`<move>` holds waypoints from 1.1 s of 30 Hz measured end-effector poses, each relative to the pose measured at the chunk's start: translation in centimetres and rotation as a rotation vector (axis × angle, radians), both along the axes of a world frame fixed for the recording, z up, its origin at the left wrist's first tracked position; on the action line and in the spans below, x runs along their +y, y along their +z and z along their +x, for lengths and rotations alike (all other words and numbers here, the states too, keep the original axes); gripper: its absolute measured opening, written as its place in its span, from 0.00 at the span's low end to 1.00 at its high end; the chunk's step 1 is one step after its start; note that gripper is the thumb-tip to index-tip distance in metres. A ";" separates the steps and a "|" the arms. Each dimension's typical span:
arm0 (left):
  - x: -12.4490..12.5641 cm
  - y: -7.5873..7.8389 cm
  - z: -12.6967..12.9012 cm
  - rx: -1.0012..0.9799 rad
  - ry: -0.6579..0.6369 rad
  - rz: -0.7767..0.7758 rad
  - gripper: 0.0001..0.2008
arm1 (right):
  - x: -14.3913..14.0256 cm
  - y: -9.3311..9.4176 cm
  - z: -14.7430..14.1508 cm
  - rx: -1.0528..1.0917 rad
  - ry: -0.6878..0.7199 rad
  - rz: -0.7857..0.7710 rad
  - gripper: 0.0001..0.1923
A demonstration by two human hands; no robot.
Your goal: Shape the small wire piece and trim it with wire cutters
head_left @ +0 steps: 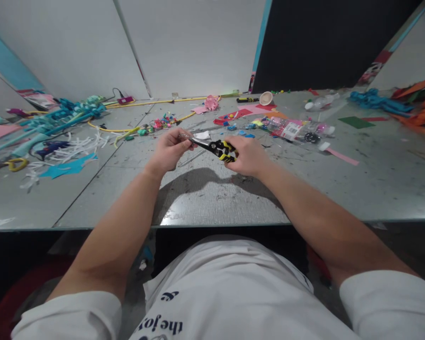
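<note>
Black-and-yellow long-nose pliers (214, 146) are held by the handles in my right hand (248, 155), with their long jaws pointing left. My left hand (172, 148) is closed in a pinch right at the tips of the jaws. A thin, shiny, wire-like bit shows at its fingertips, too small to make out for sure. Both hands are raised a little over the grey table (205, 203), and their shadow falls on its top. Just behind the jaws lies a small white scrap (202, 135).
A clear plastic bottle (290, 128) lies right of centre, near red and pink paper (248, 111). Leftward are white strips (67, 150), blue paper (71, 165), a glue gun (52, 149) and scissors (16, 164). A yellow cable (156, 102) runs along the back.
</note>
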State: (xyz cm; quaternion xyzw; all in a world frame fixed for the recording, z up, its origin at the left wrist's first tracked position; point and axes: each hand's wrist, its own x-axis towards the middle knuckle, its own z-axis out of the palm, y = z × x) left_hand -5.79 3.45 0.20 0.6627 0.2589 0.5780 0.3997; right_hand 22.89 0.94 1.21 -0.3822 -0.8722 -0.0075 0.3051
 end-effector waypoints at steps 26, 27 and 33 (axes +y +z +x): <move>-1.2 0.9 1.2 -0.161 -0.005 -0.212 0.16 | -0.8 0.1 -0.6 -0.001 -0.066 -0.007 0.24; -1.0 0.8 1.0 -0.147 -0.006 -0.198 0.17 | -0.8 0.2 -0.5 -0.001 -0.066 -0.017 0.23; -0.7 1.2 -0.5 0.062 0.060 -0.083 0.14 | -1.1 0.7 -0.5 -0.019 -0.042 -0.079 0.19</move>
